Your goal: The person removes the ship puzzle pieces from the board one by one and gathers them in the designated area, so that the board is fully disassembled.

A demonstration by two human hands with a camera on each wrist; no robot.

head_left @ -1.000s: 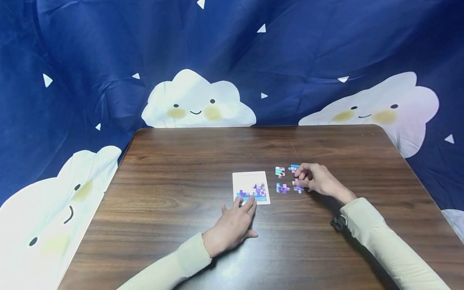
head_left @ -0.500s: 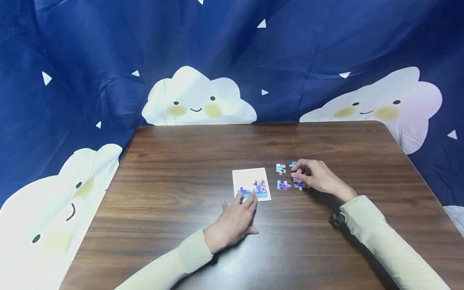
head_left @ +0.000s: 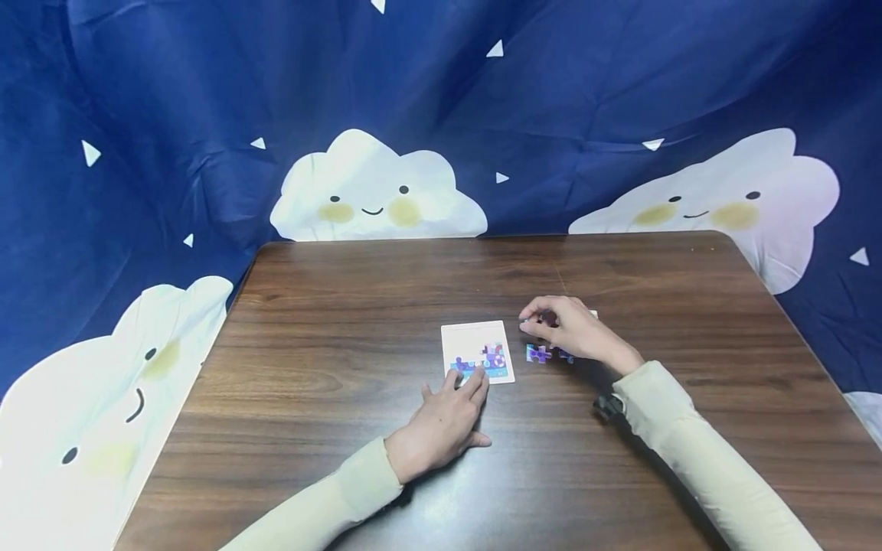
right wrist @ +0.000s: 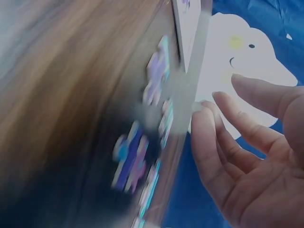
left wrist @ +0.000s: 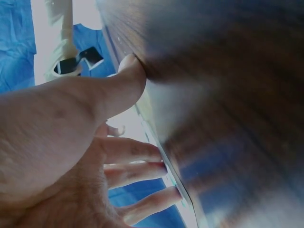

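My left hand [head_left: 444, 428] rests with straight fingers on the near edge of a white square puzzle board [head_left: 472, 334]. Joined purple and blue jigsaw pieces [head_left: 492, 361] fill the board's lower part. My right hand [head_left: 575, 327] hovers low over loose jigsaw pieces to the right of the board, partly hiding them. In the right wrist view its thumb and fingers [right wrist: 203, 137] are apart with nothing visible between them. A purple jigsaw piece [right wrist: 156, 71] and a pink and blue one [right wrist: 129, 156] lie beneath, with others edge-on behind.
The brown wooden table [head_left: 331, 321] stretches around both hands. A blue cloth backdrop [head_left: 551, 92] with smiling white clouds hangs behind its far edge. A dark wrist device [head_left: 608, 407] sits below the right sleeve.
My right hand has moved left, from the right-hand loose pieces to above the upper left one, which it now mostly covers. My left hand has stayed on the board.
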